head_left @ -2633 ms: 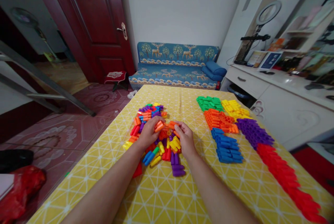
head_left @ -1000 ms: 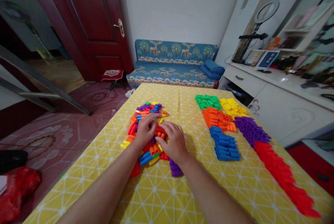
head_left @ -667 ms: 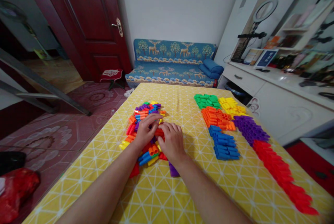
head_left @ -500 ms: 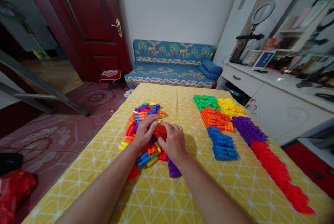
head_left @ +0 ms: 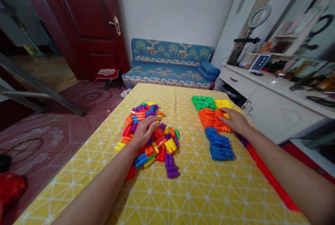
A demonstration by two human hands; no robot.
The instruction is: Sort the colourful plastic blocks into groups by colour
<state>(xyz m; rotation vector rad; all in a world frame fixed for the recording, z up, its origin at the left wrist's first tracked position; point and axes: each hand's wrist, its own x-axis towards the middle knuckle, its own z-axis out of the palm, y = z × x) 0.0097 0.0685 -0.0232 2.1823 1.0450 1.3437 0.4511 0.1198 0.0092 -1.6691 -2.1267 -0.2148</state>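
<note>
My left hand point(head_left: 143, 132) rests over a mixed pile of bullet-shaped plastic building blocks point(head_left: 158, 136) on the table's left side. Its fingers are stretched out, with no block seen in them. Over to the right, my right hand point(head_left: 235, 122) reaches the group of orange blocks point(head_left: 208, 118), its fingers closed around an orange block point(head_left: 218, 114) beside the others. Green blocks point(head_left: 203, 102) lie behind that group and blue blocks point(head_left: 220, 144) in front. Yellow blocks point(head_left: 222, 103) are partly behind my right hand. The forearm covers most of the purple blocks point(head_left: 241, 139) and part of the red row point(head_left: 272, 179).
A yellow patterned cloth point(head_left: 193, 197) covers the table. Beyond it stands a blue sofa point(head_left: 162, 69). A white dresser point(head_left: 269, 102) with a ring light point(head_left: 259, 16) and many small items is at the right. A red stool point(head_left: 106, 74) sits by the door.
My right hand has left the mixed pile and crossed right to the orange group, uncovering the pile's right side. My left hand has stayed over the pile. The view has shifted slightly.
</note>
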